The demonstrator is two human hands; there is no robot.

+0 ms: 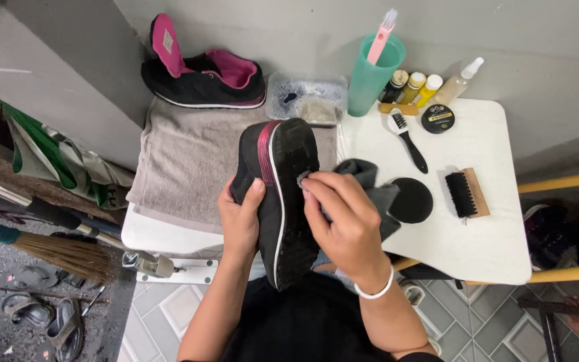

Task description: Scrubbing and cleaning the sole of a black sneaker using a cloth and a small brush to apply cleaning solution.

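While the left hand [239, 218] grips the black shoe [281, 201] sole-up over the desk's [490, 248] near edge, the right hand [344, 224] pinches a grey cloth [370, 184] against its sole. Bare desk lies between the round black lid [411, 200] and the front edge; a grey towel [182, 157] covers the left part.

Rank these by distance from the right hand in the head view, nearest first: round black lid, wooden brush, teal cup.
1. Round black lid, just right of the right hand.
2. Wooden brush, farther right on the white table.
3. Teal cup, at the table's back edge.
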